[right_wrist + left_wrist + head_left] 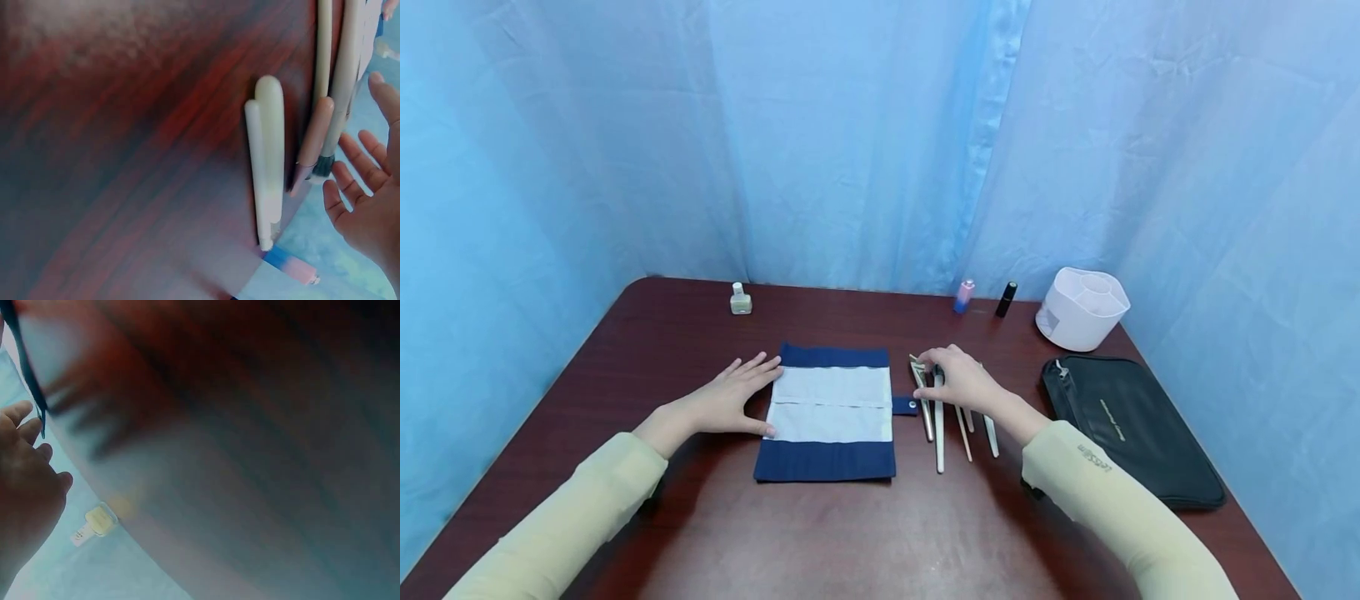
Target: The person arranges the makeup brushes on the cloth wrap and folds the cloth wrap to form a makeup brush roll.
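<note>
An unfolded fabric brush roll [832,422], white inside with navy bands above and below, lies flat on the table. A navy strap with a snap [905,406] sticks out from its right side. My left hand [730,402] rests at the roll's left edge, fingers spread. Several makeup brushes [939,433] lie right of the strap, handles toward me. Over their far ends hovers my right hand [958,383], thumb and fingers apart. In the right wrist view its loosely bent fingers are beside a dark-bristled brush [342,81], with nothing between them; two pale handles [270,137] lie farther off.
A black zip case [1138,429] lies at the right, partly behind my right forearm. Along the back edge stand a small clear bottle [741,302], a pink-and-blue tube [964,296], a black tube [1006,300] and a white organizer [1081,312]. Blue curtains surround the table.
</note>
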### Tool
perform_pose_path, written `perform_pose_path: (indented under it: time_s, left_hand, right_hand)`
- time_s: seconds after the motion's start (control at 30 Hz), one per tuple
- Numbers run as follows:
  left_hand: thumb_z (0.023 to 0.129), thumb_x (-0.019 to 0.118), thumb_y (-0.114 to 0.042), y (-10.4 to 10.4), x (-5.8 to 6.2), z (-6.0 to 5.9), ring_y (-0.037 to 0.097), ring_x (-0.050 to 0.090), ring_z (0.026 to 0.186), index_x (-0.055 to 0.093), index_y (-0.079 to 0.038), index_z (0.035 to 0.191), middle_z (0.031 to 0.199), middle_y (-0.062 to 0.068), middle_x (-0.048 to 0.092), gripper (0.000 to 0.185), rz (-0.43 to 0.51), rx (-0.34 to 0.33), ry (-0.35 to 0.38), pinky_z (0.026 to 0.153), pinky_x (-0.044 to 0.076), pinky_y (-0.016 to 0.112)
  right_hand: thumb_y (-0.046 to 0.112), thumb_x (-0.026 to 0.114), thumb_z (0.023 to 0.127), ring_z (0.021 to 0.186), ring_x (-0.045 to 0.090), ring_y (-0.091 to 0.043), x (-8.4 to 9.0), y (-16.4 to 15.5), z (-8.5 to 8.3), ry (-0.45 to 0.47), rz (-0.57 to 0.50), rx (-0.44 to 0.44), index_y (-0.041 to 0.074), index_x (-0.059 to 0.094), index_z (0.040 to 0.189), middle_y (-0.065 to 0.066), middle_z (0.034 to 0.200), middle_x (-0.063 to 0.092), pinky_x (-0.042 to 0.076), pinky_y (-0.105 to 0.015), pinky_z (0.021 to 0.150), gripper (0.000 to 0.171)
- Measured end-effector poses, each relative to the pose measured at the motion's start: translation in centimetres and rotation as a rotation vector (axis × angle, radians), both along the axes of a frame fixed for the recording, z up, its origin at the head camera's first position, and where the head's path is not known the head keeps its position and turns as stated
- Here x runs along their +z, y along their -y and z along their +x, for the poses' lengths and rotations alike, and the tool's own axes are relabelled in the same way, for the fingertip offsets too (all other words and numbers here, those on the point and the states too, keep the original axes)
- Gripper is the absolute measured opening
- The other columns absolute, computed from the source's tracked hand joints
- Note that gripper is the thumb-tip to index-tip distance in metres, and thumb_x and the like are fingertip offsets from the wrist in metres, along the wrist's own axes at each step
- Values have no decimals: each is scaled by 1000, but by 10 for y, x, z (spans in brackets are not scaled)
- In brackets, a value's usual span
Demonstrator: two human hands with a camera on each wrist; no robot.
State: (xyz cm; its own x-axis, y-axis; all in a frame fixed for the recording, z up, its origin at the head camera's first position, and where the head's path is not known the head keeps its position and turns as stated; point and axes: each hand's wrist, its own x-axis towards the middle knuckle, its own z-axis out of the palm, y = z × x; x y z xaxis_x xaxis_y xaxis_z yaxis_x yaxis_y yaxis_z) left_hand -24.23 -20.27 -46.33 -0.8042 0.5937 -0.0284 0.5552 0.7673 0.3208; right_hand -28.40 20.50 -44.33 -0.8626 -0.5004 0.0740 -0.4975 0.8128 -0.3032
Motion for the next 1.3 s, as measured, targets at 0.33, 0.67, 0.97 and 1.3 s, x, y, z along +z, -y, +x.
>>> perform_pose_path:
  time_s: [0.33,0.67,0.97,1.3]
  left_hand:
    - [75,66,-64,1,-3,0,39,13,143,25,-10,150,157,12,16,101,2,5,58,110,11,62]
    - [74,64,-67,2,-3,0,36,13,144,24,-13,151,158,10,16,102,-8,7,45,111,12,59]
    - [74,64,-68,2,-5,1,35,13,144,24,-14,151,158,9,15,102,0,10,43,112,12,58]
    - [73,62,-71,3,-7,0,34,14,144,24,-14,151,158,9,16,104,-11,23,35,112,13,58]
  right_hand:
    - [49,74,76,84,44,-14,-11,0,-17,64,-40,52,20,62,106,10,88,59,38,-30,67,44]
    - [42,75,77,76,48,-9,-15,5,-25,81,-42,42,20,61,101,15,74,59,40,-30,71,36]
    - [27,73,78,63,56,-5,-14,7,-28,151,-106,41,18,61,102,11,69,62,47,-29,69,29]
    - [21,71,83,64,58,-13,19,11,-16,208,-345,-20,15,62,112,3,76,66,47,-28,59,32]
